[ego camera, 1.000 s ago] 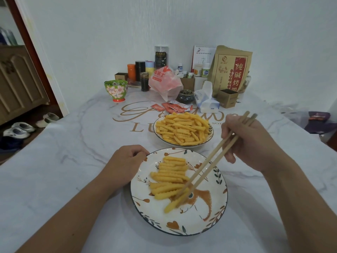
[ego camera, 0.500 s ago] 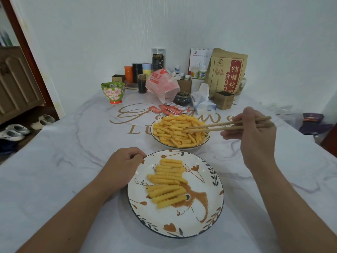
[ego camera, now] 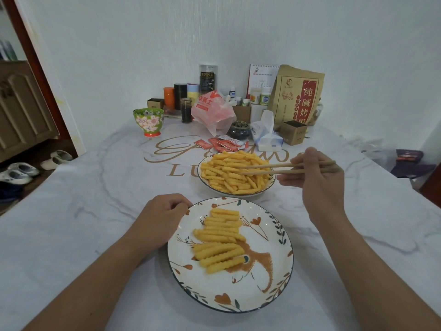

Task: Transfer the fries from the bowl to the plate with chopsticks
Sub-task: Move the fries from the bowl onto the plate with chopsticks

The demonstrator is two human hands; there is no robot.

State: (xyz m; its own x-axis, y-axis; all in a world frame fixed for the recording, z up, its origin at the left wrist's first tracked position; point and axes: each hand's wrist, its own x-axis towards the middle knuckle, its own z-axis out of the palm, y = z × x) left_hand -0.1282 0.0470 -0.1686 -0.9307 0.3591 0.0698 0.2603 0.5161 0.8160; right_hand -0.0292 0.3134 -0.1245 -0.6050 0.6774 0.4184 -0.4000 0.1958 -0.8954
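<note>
A white bowl (ego camera: pixel 269 187) heaped with crinkle-cut fries (ego camera: pixel 226 174) sits mid-table. In front of it lies a decorated plate (ego camera: pixel 267 290) with several fries (ego camera: pixel 219 240) laid in a row. My right hand (ego camera: pixel 317 180) grips wooden chopsticks (ego camera: pixel 269 168) to the right of the bowl; their tips point left and rest among the bowl's fries. My left hand (ego camera: pixel 162 218) is loosely curled at the plate's upper left rim, its fingers touching the edge.
The marble table (ego camera: pixel 71 235) carries clutter at its far end: a floral bowl (ego camera: pixel 148 121), jars, a pink plastic bag (ego camera: pixel 212 112), sauce packets (ego camera: pixel 222 145), a tissue pack (ego camera: pixel 266 137), a brown paper bag (ego camera: pixel 298 96). Shoes lie on the floor at left.
My right hand lifted the chopsticks off the plate, left a fry there, and swung them back over to the bowl, where the tips now dip into the fries. My left hand stayed put.
</note>
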